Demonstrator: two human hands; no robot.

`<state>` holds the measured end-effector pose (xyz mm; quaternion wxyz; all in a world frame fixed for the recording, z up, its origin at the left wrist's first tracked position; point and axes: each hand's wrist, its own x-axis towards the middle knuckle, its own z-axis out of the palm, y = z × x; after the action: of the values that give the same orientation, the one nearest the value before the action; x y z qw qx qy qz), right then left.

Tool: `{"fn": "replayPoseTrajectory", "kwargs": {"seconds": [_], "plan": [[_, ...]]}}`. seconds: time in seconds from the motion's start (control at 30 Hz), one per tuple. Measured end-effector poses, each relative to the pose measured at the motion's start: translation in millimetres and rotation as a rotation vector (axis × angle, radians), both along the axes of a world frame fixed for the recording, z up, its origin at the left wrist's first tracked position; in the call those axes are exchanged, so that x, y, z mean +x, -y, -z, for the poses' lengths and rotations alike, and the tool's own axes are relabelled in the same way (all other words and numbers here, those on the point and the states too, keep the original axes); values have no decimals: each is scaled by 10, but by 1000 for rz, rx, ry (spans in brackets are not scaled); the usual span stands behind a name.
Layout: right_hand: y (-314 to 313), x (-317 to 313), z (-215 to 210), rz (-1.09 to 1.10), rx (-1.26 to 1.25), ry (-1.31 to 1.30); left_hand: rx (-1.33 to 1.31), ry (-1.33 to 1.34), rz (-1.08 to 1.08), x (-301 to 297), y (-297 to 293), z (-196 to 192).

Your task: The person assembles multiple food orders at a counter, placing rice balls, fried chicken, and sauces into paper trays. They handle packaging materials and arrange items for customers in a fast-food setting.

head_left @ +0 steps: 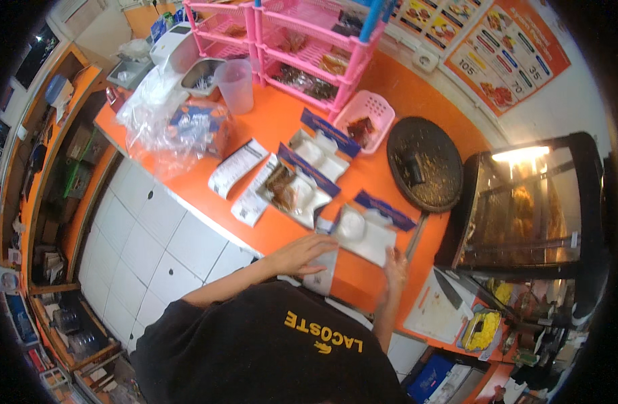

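Orange counter [282,121] is holding three open food boxes. Left hand [302,256] is lying flat, fingers spread, on white paper [322,273] near the nearest box [362,232]. Right hand [394,264] is touching that box's right edge, fingers loose.

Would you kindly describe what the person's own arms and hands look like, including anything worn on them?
Both forearms are bare, with no sleeves reaching the elbows. The left hand and the right hand are bare too: no gloves show, and no watch, bracelet or ring can be made out. The right hand is slightly blurred. The person wears a black top with yellow lettering and a small yellow emblem.
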<state>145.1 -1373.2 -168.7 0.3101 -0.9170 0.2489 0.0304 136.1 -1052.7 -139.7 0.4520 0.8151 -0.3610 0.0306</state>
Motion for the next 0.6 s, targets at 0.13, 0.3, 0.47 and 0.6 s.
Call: {"fn": "replayPoseTrajectory", "kwargs": {"seconds": [0.13,0.3,0.47,0.6], "plan": [[193,-406,-143,300,443,275,-162,174,-303,938,-947,-374],[477,-570,-322,365,88,460,-36,172,-620,3076,-1697,-218],[-426,-425,-1335,323,265,665,446,156,-947,4394,-1741,452],[-1087,-119,-1969,191,160,621,478,21,-981,4742,-1505,861]]}}
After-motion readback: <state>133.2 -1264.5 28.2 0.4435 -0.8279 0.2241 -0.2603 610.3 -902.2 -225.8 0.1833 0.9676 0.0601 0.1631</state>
